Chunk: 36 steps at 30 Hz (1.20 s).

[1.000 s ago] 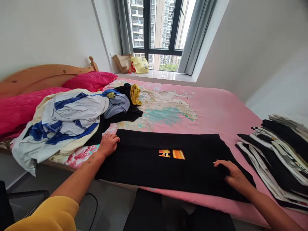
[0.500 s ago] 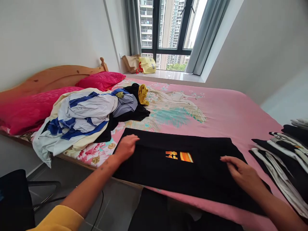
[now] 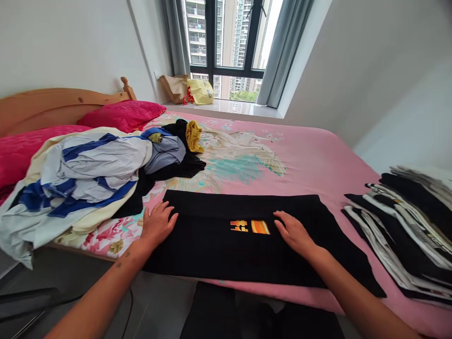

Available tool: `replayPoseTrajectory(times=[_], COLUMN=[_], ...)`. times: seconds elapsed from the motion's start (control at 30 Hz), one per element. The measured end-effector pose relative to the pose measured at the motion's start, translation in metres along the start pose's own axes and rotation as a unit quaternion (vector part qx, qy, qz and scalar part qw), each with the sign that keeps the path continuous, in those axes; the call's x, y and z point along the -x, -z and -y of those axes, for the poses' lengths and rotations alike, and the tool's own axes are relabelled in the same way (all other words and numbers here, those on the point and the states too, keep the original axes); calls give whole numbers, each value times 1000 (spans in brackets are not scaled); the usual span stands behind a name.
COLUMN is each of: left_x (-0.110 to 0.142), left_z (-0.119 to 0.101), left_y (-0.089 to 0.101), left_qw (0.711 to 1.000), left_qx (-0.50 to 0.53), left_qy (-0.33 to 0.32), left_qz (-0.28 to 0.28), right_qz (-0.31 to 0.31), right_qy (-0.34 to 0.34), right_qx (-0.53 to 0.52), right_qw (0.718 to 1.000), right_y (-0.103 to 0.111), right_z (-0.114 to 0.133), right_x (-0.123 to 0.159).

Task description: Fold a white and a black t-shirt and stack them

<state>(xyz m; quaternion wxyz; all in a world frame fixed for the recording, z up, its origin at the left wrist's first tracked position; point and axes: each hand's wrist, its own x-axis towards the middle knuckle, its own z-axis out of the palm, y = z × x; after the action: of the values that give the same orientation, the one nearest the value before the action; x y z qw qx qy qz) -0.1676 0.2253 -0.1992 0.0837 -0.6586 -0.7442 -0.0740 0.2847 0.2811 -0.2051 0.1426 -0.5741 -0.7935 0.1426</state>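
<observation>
A black T-shirt (image 3: 208, 254) with a small orange and yellow print lies in a long folded strip across the near side of the bed. At its left end rests my left hand (image 3: 157, 223), fingers spread on the cloth near the edge. My right hand (image 3: 293, 231) is on the shirt just right of the print, its fingers stretched out and gripping nothing. The fabric looks mostly smooth, with a fold line along its upper part.
A loose heap of clothes (image 3: 102, 165) lies at left by the red pillows (image 3: 123, 115). Folded clothes (image 3: 406, 226) are stacked on the right. Bags (image 3: 200, 92) stand on the windowsill. The bed's near edge drops to a grey floor (image 3: 151, 301).
My right hand has moved left along the T-shirt toward the print. My left hand has shifted to the left end and spread its fingers. The view has turned slightly right.
</observation>
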Motion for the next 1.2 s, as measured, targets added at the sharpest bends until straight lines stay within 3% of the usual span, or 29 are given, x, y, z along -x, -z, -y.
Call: replayPoseTrajectory(times=[0.07,0.13,0.27,0.33,0.47,0.57,0.63,0.77,0.87,1.03,1.13,1.2], left_x=[-11,-20,-30,-33,-37,-32,-19,22,47,51,39,28], left_z=[-25,-52,-75,-70,-59,-77,-109,-204,-277,-365,-396,-405], left_y=[2,-2,-24,-38,-51,-44,-33,-9,1,13,22,26], left_qw=[998,994,994,994,996,998,996,950,916,924,938,929], left_qx=[29,51,49,37,23,39,82,181,220,252,266,325], left_qy=[-57,-90,-32,-21,-36,-8,-33,-255,-335,-289,-222,-169], left_qz=[-6,18,97,103,79,40,11,-5,1,-7,3,45], right_qz=[-32,-18,79,73,-32,-78,-101,-165,-213,-242,-259,-285], right_qy=[-14,-43,-56,-36,-23,-41,-64,-62,-39,-35,-13,-1], right_qx=[8,25,28,-3,-1,40,49,21,-23,-72,-90,-102], right_qw=[999,999,995,997,999,995,992,984,976,967,962,953], right_y=[-3,-10,-13,-3,23,30,27,27,40,72,84,88], right_z=[16,30,40,33,1,-31,-51,-71,-66,-51,-45,-45], right_x=[-11,-21,-14,8,76,118,131,127,116,100,93,93])
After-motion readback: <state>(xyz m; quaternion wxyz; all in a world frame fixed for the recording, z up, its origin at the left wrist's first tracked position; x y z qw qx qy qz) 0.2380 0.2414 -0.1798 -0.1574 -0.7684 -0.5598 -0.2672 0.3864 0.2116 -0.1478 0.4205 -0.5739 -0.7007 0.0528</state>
